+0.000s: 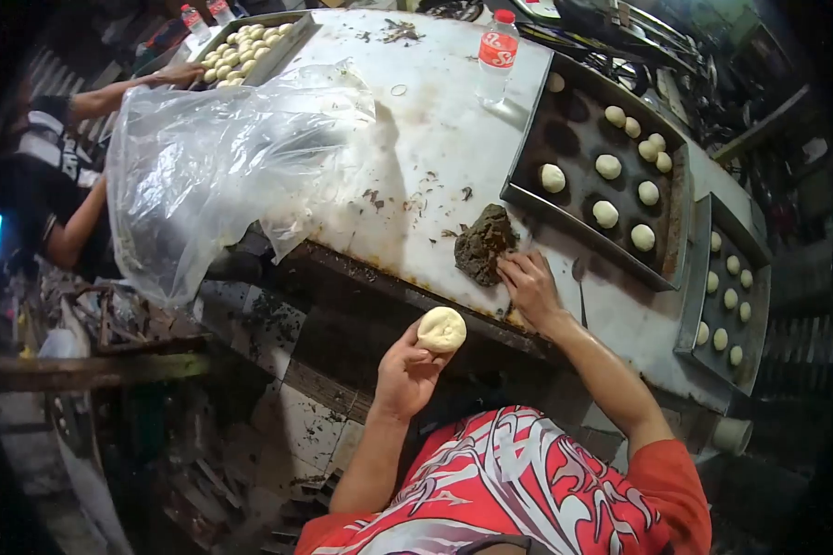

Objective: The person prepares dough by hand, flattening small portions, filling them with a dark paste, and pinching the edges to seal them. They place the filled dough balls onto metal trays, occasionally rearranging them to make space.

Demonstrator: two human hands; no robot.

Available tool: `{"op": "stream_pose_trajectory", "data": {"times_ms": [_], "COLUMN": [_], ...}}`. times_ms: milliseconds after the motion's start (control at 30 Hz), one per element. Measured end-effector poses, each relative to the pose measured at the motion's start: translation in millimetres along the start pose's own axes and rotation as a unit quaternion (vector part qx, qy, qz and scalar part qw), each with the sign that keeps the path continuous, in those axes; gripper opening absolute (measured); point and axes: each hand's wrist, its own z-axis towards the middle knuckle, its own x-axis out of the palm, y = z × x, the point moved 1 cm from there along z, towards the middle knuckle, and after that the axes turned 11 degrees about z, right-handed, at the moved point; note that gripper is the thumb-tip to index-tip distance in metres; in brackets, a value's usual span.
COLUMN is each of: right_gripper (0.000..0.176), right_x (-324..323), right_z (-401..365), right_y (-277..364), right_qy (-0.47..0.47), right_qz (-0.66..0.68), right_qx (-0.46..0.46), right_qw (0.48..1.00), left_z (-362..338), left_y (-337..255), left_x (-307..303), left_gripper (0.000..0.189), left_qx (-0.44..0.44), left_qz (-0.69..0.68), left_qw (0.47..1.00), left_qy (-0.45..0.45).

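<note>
My left hand (pixel 407 375) grips a flattened piece of pale dough (pixel 441 329), held up in front of the table edge. A shallow dent shows in the dough's face. On the tabletop sits a dark brown lump of paste (pixel 484 245). The curled fingers of my right hand (pixel 532 285) press at the right side of this lump; their tips are partly hidden. Just right of that hand lies a thin dark utensil (pixel 580 282), possibly a spoon or spatula.
A metal tray (pixel 565 222) with several dough balls stands at right, beside a second tray (pixel 690 324). A water bottle (pixel 498 55) stands behind. Clear plastic sheeting (pixel 222 176) drapes over the left edge. Another person's hand (pixel 180 74) reaches a full dough tray (pixel 292 42).
</note>
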Motion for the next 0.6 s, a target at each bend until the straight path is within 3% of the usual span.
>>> {"op": "stream_pose_trajectory", "data": {"times_ms": [67,100,133,167,200,233,267,333,400,433,467,533,600], "right_gripper": [0.019,0.016,0.016,0.014,0.013,0.013,0.013,0.014,0.013,0.013,0.015,0.019,0.018], "right_x": [-11,-21,-31,-40,-48,-59,-68,-83,-78,-74,-70,-69,-76], "right_z": [-4,-4,-2,2,4,5,5,12,12,10,6,-10,-38], "right_y": [1,3,5,3,0,-3,5,30,49,54,60,67,60], "right_qy": [0.070,0.068,0.065,0.040,0.007,-0.061,-0.071,-0.171,-0.208,-0.223,-0.225,-0.212,-0.127], "right_qz": [-0.009,0.012,0.004,0.158,0.302,0.404,0.400,0.613,0.396,0.205,0.004,0.027,0.121], "right_qx": [0.014,0.036,0.045,0.259,0.453,0.435,0.439,0.385,0.351,0.251,0.140,0.146,0.121], "right_qw": [0.997,0.997,0.997,0.952,0.839,0.802,0.802,0.669,0.823,0.919,0.964,0.966,0.977], "left_z": [16,25,35,46,57,70,79,96,107,108,108,119,124], "left_y": [-15,-19,-19,-17,-14,-9,-4,7,24,32,41,64,82], "left_x": [-2,-1,2,7,11,10,18,38,54,67,80,80,78], "left_gripper": [0.053,0.051,0.051,0.050,0.049,0.051,0.051,0.051,0.054,0.050,0.046,0.041,0.032], "left_qx": [-0.011,-0.032,-0.041,-0.044,-0.046,-0.061,-0.068,-0.076,-0.085,-0.076,-0.066,-0.040,-0.016], "left_qz": [0.104,0.189,0.190,0.209,0.228,0.236,0.239,0.204,0.147,0.115,0.084,0.083,0.102], "left_qw": [0.994,0.981,0.981,0.977,0.972,0.969,0.968,0.972,0.972,0.976,0.980,0.986,0.993], "left_qy": [0.023,0.010,0.018,0.024,0.030,0.039,0.047,0.082,0.162,0.166,0.166,0.136,0.049]}}
